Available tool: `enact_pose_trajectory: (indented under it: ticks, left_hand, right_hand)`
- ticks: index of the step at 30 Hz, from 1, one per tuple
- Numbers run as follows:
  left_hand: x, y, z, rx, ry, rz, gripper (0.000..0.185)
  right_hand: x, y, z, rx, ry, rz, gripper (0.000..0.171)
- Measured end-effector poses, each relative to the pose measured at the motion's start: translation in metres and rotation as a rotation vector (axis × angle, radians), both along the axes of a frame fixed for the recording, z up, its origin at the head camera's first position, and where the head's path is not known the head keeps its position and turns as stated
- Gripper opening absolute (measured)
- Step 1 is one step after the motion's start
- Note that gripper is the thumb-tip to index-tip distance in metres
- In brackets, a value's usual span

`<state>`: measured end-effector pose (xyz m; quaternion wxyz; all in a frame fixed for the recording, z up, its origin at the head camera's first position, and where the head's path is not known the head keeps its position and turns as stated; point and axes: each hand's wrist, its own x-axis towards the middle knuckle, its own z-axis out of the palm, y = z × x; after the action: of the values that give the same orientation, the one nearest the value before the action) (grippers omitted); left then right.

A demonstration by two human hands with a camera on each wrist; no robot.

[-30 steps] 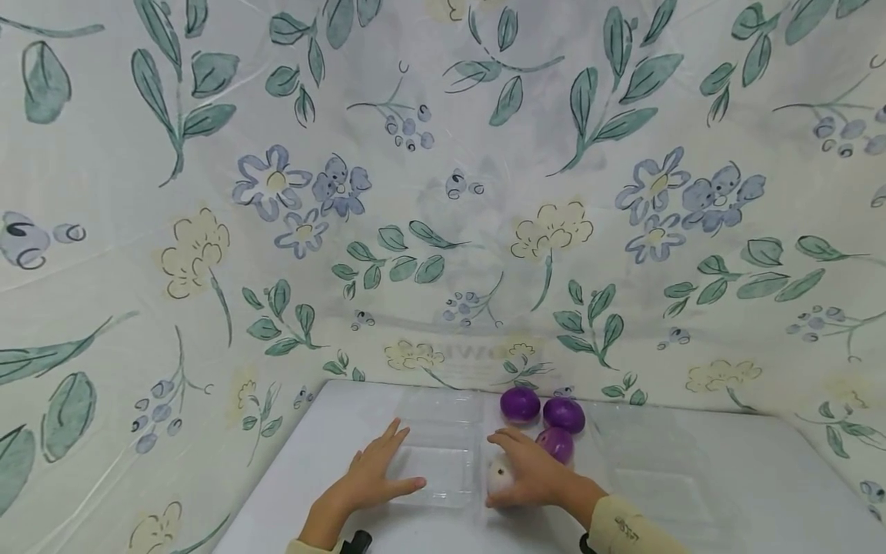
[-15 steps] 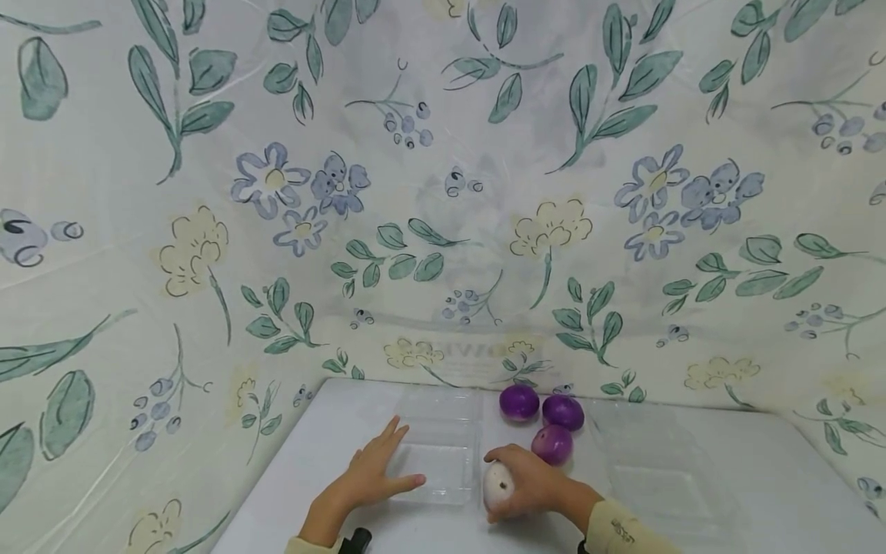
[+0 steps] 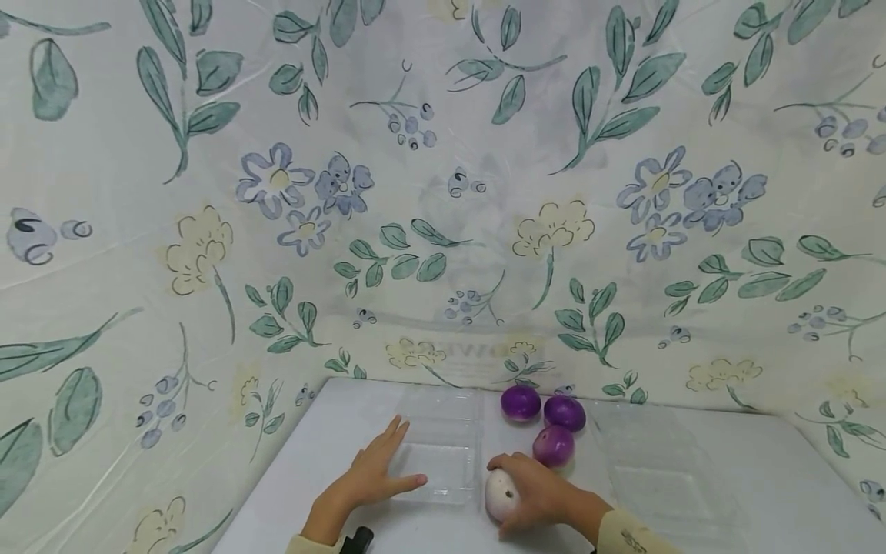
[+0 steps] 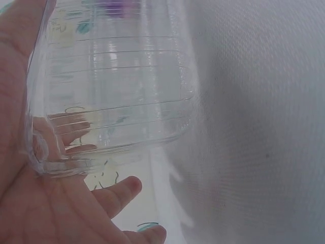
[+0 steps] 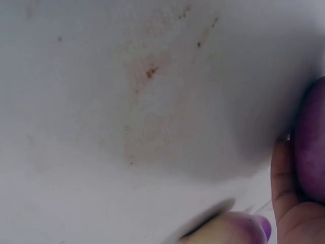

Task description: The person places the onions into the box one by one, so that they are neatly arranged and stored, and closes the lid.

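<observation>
My left hand [image 3: 370,477] lies flat with straight fingers against the left edge of a clear plastic tray [image 3: 443,454]. The left wrist view shows that palm [image 4: 35,208] pressed to the tray's ribbed wall [image 4: 117,96]. My right hand [image 3: 536,492] grips a round ball with a white and purple skin [image 3: 500,496] just right of the tray. In the right wrist view its purple side [image 5: 312,142] shows past my fingers [image 5: 287,188]. Three purple balls [image 3: 521,402] [image 3: 564,412] [image 3: 552,445] sit beyond the right hand.
A second clear plastic tray [image 3: 664,477] lies on the white table [image 3: 332,431] to the right. Floral sheeting [image 3: 443,192] walls in the table at the back and both sides.
My right hand has drawn the white and purple ball a little nearer to me, off the third purple ball. The left hand has stayed on the tray.
</observation>
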<state>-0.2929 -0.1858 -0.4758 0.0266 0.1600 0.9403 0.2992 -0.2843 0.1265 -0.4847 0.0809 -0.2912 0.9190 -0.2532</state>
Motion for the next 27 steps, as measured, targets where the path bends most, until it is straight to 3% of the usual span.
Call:
enact_pose_trajectory:
  ticks: [6,12,21,27]
  left_hand:
    - [-0.002,0.0,0.001,-0.003,-0.009,-0.004,0.101]
    - [-0.004,-0.001,0.001,-0.013,0.004,-0.002,0.102]
    - [-0.006,-0.002,-0.002,-0.001,-0.01,0.001,0.104]
    - [-0.004,-0.003,-0.003,-0.004,-0.026,0.002,0.105]
  right_hand:
    - [0.002,0.001,0.002,-0.002,0.002,0.012,0.081]
    - [0.006,0.006,0.014,-0.071,0.003,0.041,0.075]
    - [0.006,0.013,0.03,-0.113,-0.127,0.062,0.07]
    - [0.009,0.016,0.033,-0.15,-0.149,0.062,0.069]
